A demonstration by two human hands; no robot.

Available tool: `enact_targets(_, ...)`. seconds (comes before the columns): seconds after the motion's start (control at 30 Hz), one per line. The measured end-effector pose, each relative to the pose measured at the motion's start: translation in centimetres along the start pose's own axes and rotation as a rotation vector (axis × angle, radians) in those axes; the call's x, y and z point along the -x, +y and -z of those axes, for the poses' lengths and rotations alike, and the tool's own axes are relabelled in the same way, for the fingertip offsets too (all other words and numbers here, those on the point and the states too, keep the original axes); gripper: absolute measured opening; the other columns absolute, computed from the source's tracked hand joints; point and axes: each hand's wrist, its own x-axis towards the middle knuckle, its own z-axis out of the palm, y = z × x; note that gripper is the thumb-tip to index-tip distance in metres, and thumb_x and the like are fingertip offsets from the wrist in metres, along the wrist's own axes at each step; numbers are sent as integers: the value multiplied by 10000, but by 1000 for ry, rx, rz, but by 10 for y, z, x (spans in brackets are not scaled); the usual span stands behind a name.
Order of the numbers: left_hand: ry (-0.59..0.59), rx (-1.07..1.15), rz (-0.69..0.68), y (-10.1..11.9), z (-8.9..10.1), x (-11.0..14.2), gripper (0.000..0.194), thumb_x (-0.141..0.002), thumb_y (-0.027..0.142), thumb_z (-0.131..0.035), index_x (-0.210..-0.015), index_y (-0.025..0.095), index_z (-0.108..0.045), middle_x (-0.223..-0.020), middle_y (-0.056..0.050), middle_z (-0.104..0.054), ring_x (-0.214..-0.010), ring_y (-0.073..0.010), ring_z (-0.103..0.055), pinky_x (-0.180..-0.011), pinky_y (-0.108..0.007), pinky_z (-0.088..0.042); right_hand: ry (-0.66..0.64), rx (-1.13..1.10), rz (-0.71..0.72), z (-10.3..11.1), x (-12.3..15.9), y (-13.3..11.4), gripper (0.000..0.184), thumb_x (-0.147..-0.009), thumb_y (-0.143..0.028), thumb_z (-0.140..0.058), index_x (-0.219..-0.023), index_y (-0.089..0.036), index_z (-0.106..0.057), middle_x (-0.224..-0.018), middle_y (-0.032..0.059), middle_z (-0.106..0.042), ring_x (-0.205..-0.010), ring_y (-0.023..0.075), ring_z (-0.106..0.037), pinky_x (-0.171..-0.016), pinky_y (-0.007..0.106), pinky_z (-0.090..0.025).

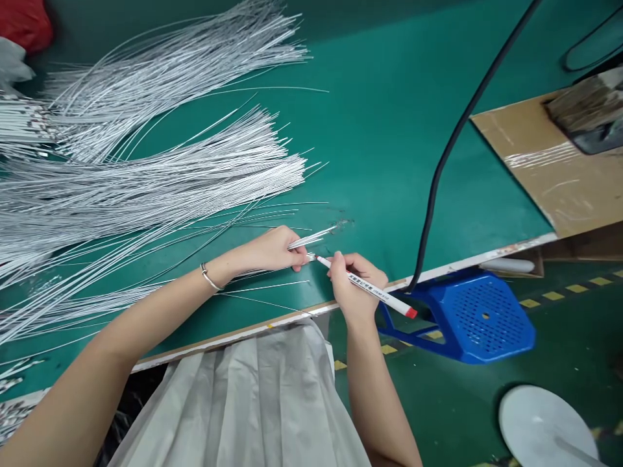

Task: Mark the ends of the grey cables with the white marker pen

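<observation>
My left hand (280,249) is closed round a small bunch of thin white wires (316,237), whose ends stick out to the right past the fingers. In my right hand (357,285) is a white marker pen (377,293) with a red end, held like a pencil. Its tip points left and meets or nearly meets the wire ends just below my left fingers; contact is too small to tell. Dark smudges mark the green table (389,162) near the wire ends. Large bundles of white wires (233,162) lie behind and left of my left hand.
Another wire bundle (185,65) lies at the back left. A black cable (440,162) hangs across the table's right side. Cardboard (525,155) covers the right end. Beyond the front edge stand a blue plastic stool (481,318) and a round white object (545,425).
</observation>
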Motion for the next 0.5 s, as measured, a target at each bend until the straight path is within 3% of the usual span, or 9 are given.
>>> enact_targets(0.5,5,-29,-9,-2,-1,-1,244,-771,294,-539,-661,137,-690,-575,5,-623,-487,-79,-423,-495,-209,-275,-30,29,46,0,-1,-2,327,-811,-299,-540,-508,-176,-548,-457,-29,-504,-445,93,-450,-460,225,-346)
